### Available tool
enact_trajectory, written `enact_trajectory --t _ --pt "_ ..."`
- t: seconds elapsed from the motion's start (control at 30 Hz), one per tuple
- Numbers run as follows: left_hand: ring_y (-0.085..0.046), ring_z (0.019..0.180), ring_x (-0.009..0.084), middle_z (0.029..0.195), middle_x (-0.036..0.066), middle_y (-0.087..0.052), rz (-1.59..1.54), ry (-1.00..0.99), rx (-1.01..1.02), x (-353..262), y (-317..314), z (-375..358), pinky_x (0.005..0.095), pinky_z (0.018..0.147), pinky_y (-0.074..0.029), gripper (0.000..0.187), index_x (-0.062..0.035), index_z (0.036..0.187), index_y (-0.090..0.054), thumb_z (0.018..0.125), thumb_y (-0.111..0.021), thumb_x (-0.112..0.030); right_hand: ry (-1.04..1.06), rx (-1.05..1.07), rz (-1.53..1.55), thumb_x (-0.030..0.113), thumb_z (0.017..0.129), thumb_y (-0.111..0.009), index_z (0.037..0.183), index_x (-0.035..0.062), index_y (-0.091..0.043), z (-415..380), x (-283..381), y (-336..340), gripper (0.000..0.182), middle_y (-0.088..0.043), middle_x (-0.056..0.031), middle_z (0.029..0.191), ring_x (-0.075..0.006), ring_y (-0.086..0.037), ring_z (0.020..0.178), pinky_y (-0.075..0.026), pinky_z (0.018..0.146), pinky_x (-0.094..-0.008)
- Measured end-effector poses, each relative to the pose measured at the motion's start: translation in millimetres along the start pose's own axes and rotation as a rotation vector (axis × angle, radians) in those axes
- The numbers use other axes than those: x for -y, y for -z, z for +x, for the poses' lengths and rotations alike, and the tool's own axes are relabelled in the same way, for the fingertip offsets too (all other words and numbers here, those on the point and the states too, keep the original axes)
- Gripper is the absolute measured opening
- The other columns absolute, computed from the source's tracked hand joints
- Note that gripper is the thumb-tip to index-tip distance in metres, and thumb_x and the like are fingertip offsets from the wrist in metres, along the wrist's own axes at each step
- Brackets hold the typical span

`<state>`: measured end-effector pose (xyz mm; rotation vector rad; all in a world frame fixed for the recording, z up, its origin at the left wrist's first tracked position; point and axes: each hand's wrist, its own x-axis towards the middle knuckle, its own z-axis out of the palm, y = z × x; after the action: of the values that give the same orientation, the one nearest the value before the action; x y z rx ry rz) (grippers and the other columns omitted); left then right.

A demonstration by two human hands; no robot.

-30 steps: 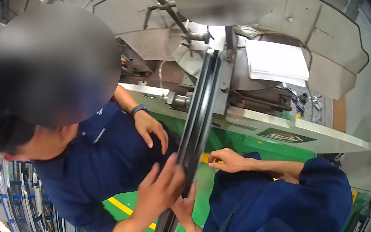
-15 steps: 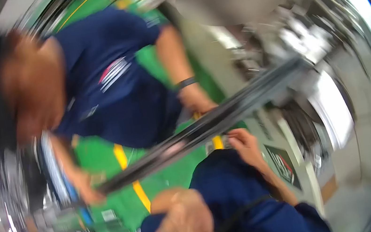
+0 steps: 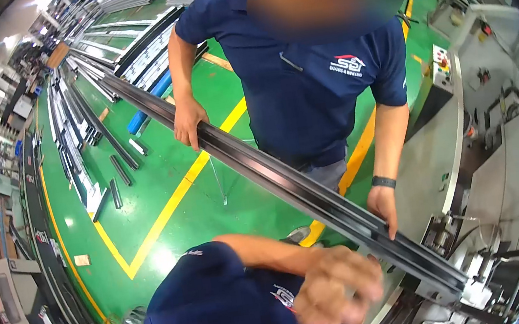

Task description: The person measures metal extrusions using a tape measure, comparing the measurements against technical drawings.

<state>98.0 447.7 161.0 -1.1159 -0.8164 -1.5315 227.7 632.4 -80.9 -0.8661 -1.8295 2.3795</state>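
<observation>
My left hand (image 3: 337, 290) is raised in front of my chest, blurred by motion. Its fingers are loosely bent and apart, and I see nothing in them. It is near the lower stretch of a long dark metal profile (image 3: 282, 179), with no clear contact. My right hand is out of view. A person opposite me holds this grooved bar with both hands, the right hand (image 3: 189, 122) toward its far end and the left hand (image 3: 383, 207) nearer the machine (image 3: 482, 283). The bar slopes down to the right, its lower end at the machine's metal parts.
Several long profiles (image 3: 80, 134) lie on the green floor at the left, beside a blue roll (image 3: 138, 121). Yellow lines (image 3: 172, 204) mark the floor. A control panel (image 3: 442, 67) with buttons stands at the right. A long dark rail (image 3: 56, 270) runs along the left.
My view has turned, so the bar now slopes the other way. My left hand has lifted across my body, and my right hand has gone out of view. The other person still holds the bar.
</observation>
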Motion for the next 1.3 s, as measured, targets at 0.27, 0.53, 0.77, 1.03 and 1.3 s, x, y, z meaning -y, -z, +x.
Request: enact_trajectory --t 0.27,0.53,0.77,1.03,1.3 --pt "-0.063 0.117 0.0343 0.135 0.017 -0.056 0.52 0.698 0.568 -55 116 -120 0.0425 0.096 -0.053 0.058 -0.0053 0.134 -0.054 0.081 -0.078 -0.006 -0.065 -0.078 0.344 0.045 0.103 -0.057 0.143 0.0107 -0.042 12 31 10 0.055 -0.062 -0.0099 0.127 -0.0209 -0.063 0.106 -0.052 0.089 -0.034" --pt "-0.04 0.138 0.034 0.144 0.016 -0.042 0.982 1.437 -0.686 -39 146 -133 0.0483 0.114 -0.034 0.084 -0.0055 0.152 -0.026 0.093 -0.071 -0.044 0.036 -0.032 0.359 0.051 0.104 -0.052 0.135 0.0081 -0.054 17 44 11 0.053 -0.063 -0.0052 0.125 -0.0191 -0.063 0.107 -0.051 0.09 -0.0333" --pt "-0.028 0.148 0.0384 0.163 0.018 -0.02 0.456 1.431 -1.032 3 209 -105 0.0516 0.12 -0.027 0.109 -0.0121 0.163 -0.007 0.089 -0.062 -0.071 0.091 -0.036 0.345 0.047 0.107 -0.048 0.134 0.0075 -0.055 22 70 8 0.048 -0.065 -0.0041 0.121 -0.0182 -0.064 0.102 -0.05 0.089 -0.032" --pt "-0.039 0.138 0.0333 0.162 0.017 -0.023 0.322 1.486 -0.976 14 206 -89 0.0453 0.113 -0.037 0.12 0.0007 0.161 -0.009 0.086 -0.057 -0.079 0.112 -0.183 0.295 0.053 0.107 -0.04 0.14 0.0059 -0.049 29 86 14 0.058 -0.059 -0.0087 0.126 -0.0175 -0.06 0.105 -0.049 0.092 -0.0324" --pt "-0.034 0.144 0.036 0.161 0.016 -0.031 0.113 1.637 -1.042 -5 178 -143 0.0518 0.122 -0.023 0.105 -0.0007 0.154 -0.031 0.088 -0.047 -0.081 0.207 -0.06 0.404 0.055 0.107 -0.039 0.139 0.0109 -0.052 23 48 31 0.056 -0.061 -0.0092 0.127 -0.0229 -0.061 0.107 -0.049 0.095 -0.0414"
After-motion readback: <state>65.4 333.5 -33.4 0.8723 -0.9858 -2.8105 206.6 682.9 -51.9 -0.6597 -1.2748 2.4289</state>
